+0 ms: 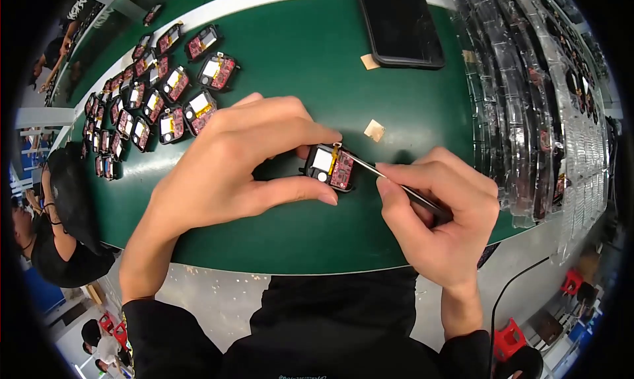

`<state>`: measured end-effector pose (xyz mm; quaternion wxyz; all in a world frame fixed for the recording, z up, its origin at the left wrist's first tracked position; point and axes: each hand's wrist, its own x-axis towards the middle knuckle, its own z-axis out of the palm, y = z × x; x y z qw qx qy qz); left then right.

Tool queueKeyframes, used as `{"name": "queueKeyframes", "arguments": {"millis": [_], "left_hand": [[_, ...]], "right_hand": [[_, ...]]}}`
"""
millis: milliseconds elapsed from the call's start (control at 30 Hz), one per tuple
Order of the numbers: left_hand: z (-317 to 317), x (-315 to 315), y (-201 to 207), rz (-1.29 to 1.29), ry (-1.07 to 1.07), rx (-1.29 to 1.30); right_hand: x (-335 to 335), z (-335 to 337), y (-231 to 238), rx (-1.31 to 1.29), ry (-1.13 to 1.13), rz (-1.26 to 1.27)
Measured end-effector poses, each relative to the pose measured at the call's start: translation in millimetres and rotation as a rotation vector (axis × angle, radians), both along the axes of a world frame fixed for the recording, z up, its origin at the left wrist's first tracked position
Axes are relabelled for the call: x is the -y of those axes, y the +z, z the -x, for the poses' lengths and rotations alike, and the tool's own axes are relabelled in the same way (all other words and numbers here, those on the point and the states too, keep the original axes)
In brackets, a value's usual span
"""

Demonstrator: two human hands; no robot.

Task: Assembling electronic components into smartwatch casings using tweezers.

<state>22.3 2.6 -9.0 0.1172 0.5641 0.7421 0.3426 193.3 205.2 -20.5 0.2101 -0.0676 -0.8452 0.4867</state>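
Observation:
My left hand (241, 148) steadies a small black device housing (312, 170) on the green table, index finger at its far edge and thumb along its near side. The housing is open, showing a red circuit board (341, 170), a white rectangle, a strip of yellow tape and a round white part. In my right hand (449, 214) is a pair of tweezers (413, 193) with a silver tip and a dark body, pinched between thumb and fingers. The tip reaches the board's upper right edge; whether it grips anything there is too small to tell.
Many similar open housings (173, 124) lie grouped at the left. A black phone (399, 25) lies at the back, with a tan square (370, 62) by its corner. Another tan square (374, 130) lies nearer. Stacked clear plastic trays (522, 114) line the right side. Other people sit beyond the left edge.

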Motion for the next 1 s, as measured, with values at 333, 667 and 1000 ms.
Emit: {"name": "queueKeyframes", "arguments": {"millis": [333,667,1000], "left_hand": [[3,1,-4,-0.043,-0.033,-0.016],[1,0,0,0.018,0.020,0.011],[16,5,0,0.043,-0.070,0.037]], "right_hand": [[3,1,0,0.030,-0.003,-0.028],[5,0,-10,-0.129,-0.038,-0.224],[3,0,-1,-0.037,0.012,-0.084]]}}
